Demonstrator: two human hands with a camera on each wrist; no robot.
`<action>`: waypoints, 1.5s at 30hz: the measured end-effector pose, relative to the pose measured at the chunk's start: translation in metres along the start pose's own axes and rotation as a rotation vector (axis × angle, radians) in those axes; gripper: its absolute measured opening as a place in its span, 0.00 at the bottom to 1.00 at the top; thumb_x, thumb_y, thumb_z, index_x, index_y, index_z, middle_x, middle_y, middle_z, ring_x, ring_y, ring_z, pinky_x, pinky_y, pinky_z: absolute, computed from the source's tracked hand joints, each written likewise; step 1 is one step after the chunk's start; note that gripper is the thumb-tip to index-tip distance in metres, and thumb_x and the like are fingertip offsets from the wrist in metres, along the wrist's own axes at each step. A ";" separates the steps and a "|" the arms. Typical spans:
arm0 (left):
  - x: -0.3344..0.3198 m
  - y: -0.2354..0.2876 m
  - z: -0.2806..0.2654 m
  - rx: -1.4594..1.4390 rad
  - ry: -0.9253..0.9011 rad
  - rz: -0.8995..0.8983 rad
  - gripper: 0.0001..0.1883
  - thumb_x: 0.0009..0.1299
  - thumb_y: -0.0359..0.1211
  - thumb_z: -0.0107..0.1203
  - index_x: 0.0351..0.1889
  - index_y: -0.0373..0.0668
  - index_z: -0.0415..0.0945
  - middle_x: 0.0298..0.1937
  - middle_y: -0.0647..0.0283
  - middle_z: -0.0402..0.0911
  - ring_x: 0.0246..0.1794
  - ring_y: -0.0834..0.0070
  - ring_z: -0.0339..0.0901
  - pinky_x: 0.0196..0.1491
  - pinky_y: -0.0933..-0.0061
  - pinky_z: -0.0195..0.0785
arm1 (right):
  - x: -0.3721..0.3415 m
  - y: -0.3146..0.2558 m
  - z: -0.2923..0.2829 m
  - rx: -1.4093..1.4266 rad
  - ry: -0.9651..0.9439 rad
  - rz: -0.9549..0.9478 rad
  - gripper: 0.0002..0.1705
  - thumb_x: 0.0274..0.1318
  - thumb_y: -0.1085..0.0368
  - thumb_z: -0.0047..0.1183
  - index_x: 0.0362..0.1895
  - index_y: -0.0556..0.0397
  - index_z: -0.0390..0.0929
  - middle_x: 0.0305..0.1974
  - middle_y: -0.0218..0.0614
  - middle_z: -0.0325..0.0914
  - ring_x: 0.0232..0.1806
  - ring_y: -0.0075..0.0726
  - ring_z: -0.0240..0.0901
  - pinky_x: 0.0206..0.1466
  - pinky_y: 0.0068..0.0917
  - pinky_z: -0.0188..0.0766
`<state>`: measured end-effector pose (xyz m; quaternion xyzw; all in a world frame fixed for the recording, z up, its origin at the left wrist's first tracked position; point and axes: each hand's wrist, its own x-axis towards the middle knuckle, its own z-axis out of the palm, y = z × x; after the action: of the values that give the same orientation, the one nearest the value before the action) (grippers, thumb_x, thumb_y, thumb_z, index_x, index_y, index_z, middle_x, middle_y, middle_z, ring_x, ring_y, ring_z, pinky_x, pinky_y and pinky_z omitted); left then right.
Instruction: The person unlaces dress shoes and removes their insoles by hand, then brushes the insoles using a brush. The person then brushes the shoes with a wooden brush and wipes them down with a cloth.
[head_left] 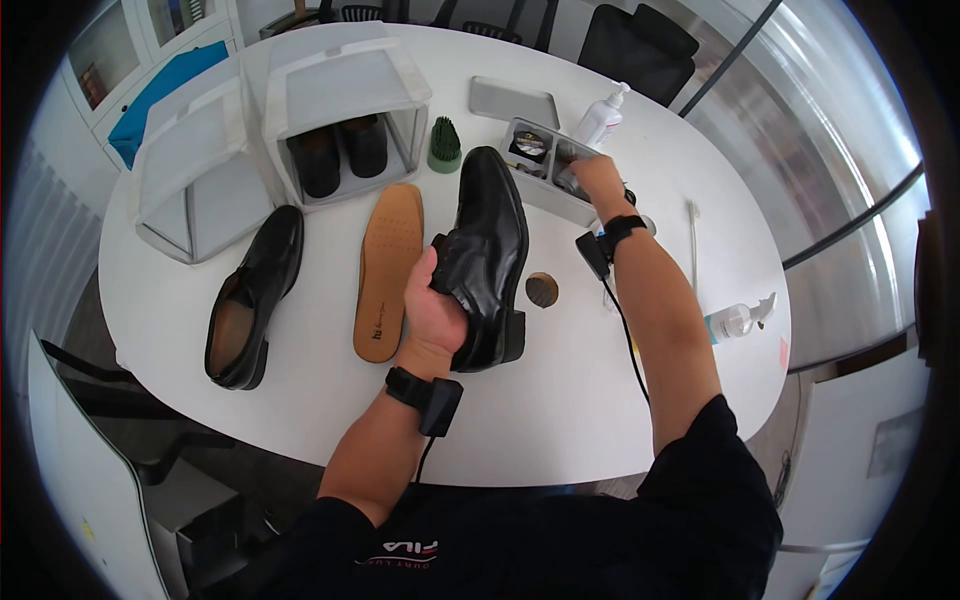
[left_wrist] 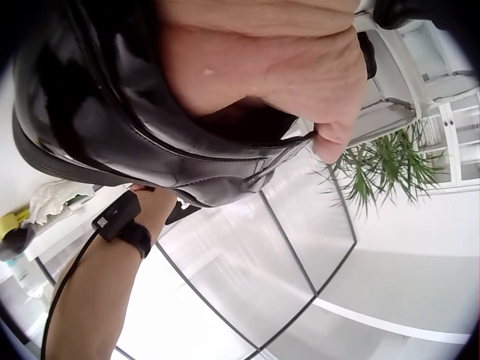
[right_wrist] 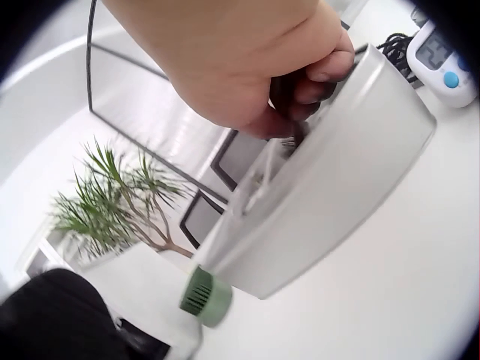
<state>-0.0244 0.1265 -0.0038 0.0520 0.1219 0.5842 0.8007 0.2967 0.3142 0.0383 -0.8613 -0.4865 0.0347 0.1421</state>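
My left hand [head_left: 436, 312] grips a black leather dress shoe [head_left: 488, 250], raised toe-up over the table. In the left wrist view its fingers go into the shoe opening and the thumb lies outside. My right hand [head_left: 600, 184] reaches into a grey divided box [head_left: 560, 203]. Its fingers are bent down behind the wall in the right wrist view, and I cannot tell whether they hold anything. The other black shoe [head_left: 262, 285] stands at the left. A tan insole [head_left: 385, 275] lies between the shoes. Beyond the held shoe stands a green brush [head_left: 445, 145].
Two clear-sided storage boxes [head_left: 345, 85] stand at the back left, one with dark shoes [head_left: 340, 160] inside. Behind the grey box are a flat lid [head_left: 512, 102] and a pump bottle [head_left: 600, 122]. A spray bottle [head_left: 735, 322] lies right. A round hole [head_left: 542, 290] pierces the tabletop.
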 end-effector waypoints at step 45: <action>-0.069 -0.048 0.030 1.624 -0.761 0.776 0.20 0.65 0.29 0.64 0.57 0.42 0.82 0.49 0.48 0.86 0.48 0.46 0.83 0.52 0.53 0.78 | -0.349 0.067 -0.139 0.470 0.609 -0.366 0.24 0.53 0.75 0.69 0.56 0.46 0.88 0.31 0.40 0.81 0.33 0.40 0.81 0.40 0.31 0.76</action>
<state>0.0077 0.0484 0.0239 0.8093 0.1951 0.4897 0.2593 0.1969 -0.0435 0.1252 -0.6760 -0.5459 -0.1369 0.4757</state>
